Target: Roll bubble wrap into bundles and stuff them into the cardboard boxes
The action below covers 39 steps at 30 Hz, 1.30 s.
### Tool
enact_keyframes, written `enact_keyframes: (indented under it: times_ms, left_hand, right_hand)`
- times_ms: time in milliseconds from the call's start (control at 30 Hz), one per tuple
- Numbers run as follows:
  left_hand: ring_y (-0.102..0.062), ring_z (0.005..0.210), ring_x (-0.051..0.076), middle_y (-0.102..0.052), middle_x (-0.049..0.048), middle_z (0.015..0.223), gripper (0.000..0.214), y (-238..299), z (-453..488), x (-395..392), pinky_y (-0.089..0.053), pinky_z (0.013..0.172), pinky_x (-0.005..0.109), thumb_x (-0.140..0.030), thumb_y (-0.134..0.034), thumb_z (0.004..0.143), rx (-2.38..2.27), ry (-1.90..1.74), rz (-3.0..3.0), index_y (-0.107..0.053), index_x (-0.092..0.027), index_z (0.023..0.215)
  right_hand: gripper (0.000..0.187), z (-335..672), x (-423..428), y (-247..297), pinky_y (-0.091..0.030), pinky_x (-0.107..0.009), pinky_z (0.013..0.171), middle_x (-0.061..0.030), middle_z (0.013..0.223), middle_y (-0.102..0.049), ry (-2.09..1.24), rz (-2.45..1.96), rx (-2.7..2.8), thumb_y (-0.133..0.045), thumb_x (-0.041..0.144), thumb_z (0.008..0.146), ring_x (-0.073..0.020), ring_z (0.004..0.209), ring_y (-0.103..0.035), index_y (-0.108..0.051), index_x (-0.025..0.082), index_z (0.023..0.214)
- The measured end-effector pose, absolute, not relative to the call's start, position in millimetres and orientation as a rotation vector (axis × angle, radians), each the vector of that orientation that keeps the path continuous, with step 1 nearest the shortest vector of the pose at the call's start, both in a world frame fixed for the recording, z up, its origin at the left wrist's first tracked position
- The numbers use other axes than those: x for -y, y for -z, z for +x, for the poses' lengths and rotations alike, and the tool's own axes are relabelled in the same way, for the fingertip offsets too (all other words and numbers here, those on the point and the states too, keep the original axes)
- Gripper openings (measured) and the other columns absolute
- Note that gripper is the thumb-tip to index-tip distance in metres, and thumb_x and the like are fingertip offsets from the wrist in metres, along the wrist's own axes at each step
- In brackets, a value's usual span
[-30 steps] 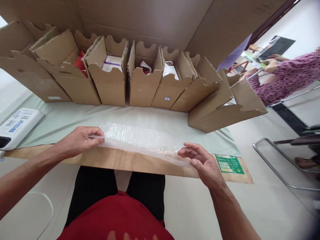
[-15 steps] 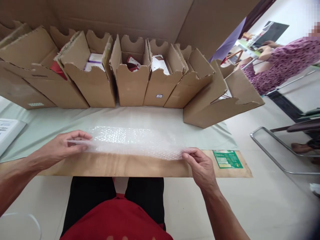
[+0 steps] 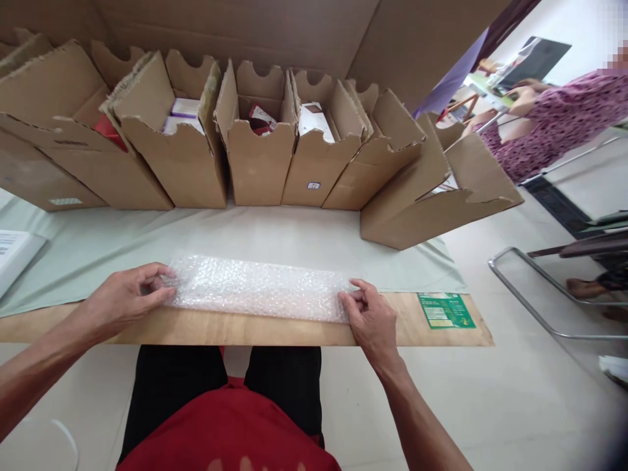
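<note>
A folded strip of clear bubble wrap [image 3: 262,288] lies lengthwise across the front of the table, partly over the pale green cloth and partly over the bare wooden edge. At its left end, my left hand [image 3: 130,294] pinches the wrap between thumb and fingers. My right hand [image 3: 369,317] grips the opposite end, thumb on the near side and fingers behind. The strip looks flat, with its layers together; whether anything is inside cannot be made out.
Several open cardboard bins [image 3: 260,157] line the back, some holding small boxes. A white box [image 3: 17,258] sits at the left edge. A green label [image 3: 445,311] is stuck on the wood at right. Beyond, a person in pink patterned clothing [image 3: 554,124] sits near a metal-framed chair [image 3: 520,294].
The bubble wrap's raised near flap has come down flat over the far layer. My right hand has moved left a little, and my left hand has shifted slightly.
</note>
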<state>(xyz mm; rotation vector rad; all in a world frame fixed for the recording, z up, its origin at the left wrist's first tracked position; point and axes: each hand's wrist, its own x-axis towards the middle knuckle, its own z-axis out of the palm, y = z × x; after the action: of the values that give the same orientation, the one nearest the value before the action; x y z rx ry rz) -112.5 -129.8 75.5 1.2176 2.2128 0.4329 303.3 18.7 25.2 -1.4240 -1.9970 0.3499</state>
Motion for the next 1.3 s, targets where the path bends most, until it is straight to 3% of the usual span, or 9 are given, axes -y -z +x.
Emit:
enact_keyframes:
  times_ms: [100, 300, 433, 567, 700, 867, 1067, 1167, 1300]
  left_hand:
    - [-0.058, 0.067, 0.017, -0.068, -0.0044, 0.077, 0.046, -73, -111, 131, -0.043, 0.069, 0.027, -0.056, -0.056, 0.078, -2.293, -0.334, 1.339, -0.068, -0.025, 0.110]
    - [-0.065, 0.092, 0.026, -0.070, 0.0060, 0.107, 0.056, -77, -111, 128, -0.046, 0.074, 0.032, -0.060, -0.052, 0.084, -2.407, -0.117, 1.394, -0.062, -0.020, 0.122]
    - [-0.065, 0.096, 0.029, -0.068, 0.0097, 0.109, 0.046, -81, -110, 121, -0.045, 0.075, 0.035, -0.060, -0.049, 0.085, -2.422, 0.016, 1.400, -0.063, -0.020, 0.102]
    - [-0.062, 0.081, 0.025, -0.065, 0.0079, 0.094, 0.032, -80, -106, 114, -0.043, 0.070, 0.036, -0.051, -0.044, 0.085, -2.318, 0.061, 1.494, -0.056, -0.023, 0.077]
    - [-0.060, 0.077, 0.023, -0.066, 0.0055, 0.088, 0.023, -83, -104, 117, -0.041, 0.068, 0.033, -0.042, -0.048, 0.082, -2.358, -0.050, 1.546, -0.056, -0.023, 0.072]
    - [-0.058, 0.080, 0.025, -0.063, 0.0036, 0.076, 0.013, -101, -100, 97, -0.042, 0.079, 0.037, -0.031, -0.050, 0.085, -2.543, -0.269, 1.879, -0.058, -0.023, 0.078]
    - [-0.060, 0.096, 0.030, -0.070, 0.0128, 0.094, 0.020, -105, -60, 1, -0.042, 0.087, 0.045, -0.020, -0.049, 0.094, -2.324, -0.415, 2.417, -0.068, -0.016, 0.097]
    - [-0.058, 0.104, 0.032, -0.068, 0.0180, 0.112, 0.029, -95, -30, -13, -0.043, 0.087, 0.046, -0.019, -0.055, 0.094, -2.186, -0.700, 2.509, -0.065, -0.010, 0.120]
    - [-0.058, 0.094, 0.024, -0.068, 0.0121, 0.100, 0.019, -80, 4, 43, -0.045, 0.081, 0.038, -0.010, -0.052, 0.095, -1.488, -0.894, 2.636, -0.068, -0.013, 0.103]
  right_hand:
    - [0.041, 306, -20, -28, -0.048, -0.037, 0.073, -0.0018, 0.071, -0.068, -0.296, -1.457, 2.116, -0.056, 0.052, 0.093, -0.0216, 0.066, -0.061, -0.069, 0.019, 0.113]
    - [0.044, 307, -33, -49, -0.047, -0.038, 0.073, -0.0071, 0.093, -0.071, -0.365, -1.568, 2.248, -0.056, 0.053, 0.091, -0.0209, 0.068, -0.062, -0.068, 0.017, 0.113]
    - [0.031, 295, -45, -56, -0.046, -0.038, 0.074, -0.0090, 0.092, -0.069, -0.362, -1.588, 2.371, -0.057, 0.048, 0.086, -0.0255, 0.079, -0.063, -0.067, 0.019, 0.094]
    - [0.020, 286, -47, -58, -0.044, -0.034, 0.069, -0.0052, 0.082, -0.065, -0.547, -1.522, 2.314, -0.057, 0.041, 0.081, -0.0219, 0.072, -0.059, -0.061, 0.021, 0.080]
    - [0.021, 293, -28, -67, -0.042, -0.030, 0.059, 0.0000, 0.071, -0.060, -0.872, -1.483, 2.062, -0.063, 0.043, 0.081, -0.0164, 0.058, -0.051, -0.061, 0.022, 0.084]
    - [0.051, 313, 24, -83, -0.052, -0.030, 0.066, -0.0033, 0.087, -0.067, -1.596, -1.323, 1.737, -0.075, 0.045, 0.082, -0.0209, 0.076, -0.065, -0.059, 0.023, 0.125]
    - [0.038, 312, 94, -51, -0.044, -0.028, 0.068, -0.0021, 0.078, -0.060, -2.005, -1.231, 1.589, -0.072, 0.056, 0.088, -0.0178, 0.074, -0.055, -0.063, 0.018, 0.083]
    - [0.040, 298, 117, -26, -0.042, -0.027, 0.068, -0.0009, 0.077, -0.058, -1.971, -1.293, 1.444, -0.071, 0.058, 0.088, -0.0171, 0.073, -0.052, -0.063, 0.018, 0.084]
    - [0.041, 283, 125, -19, -0.046, -0.031, 0.078, -0.0052, 0.088, -0.063, -1.980, -1.210, 1.387, -0.069, 0.060, 0.088, -0.0225, 0.085, -0.057, -0.070, 0.018, 0.088]
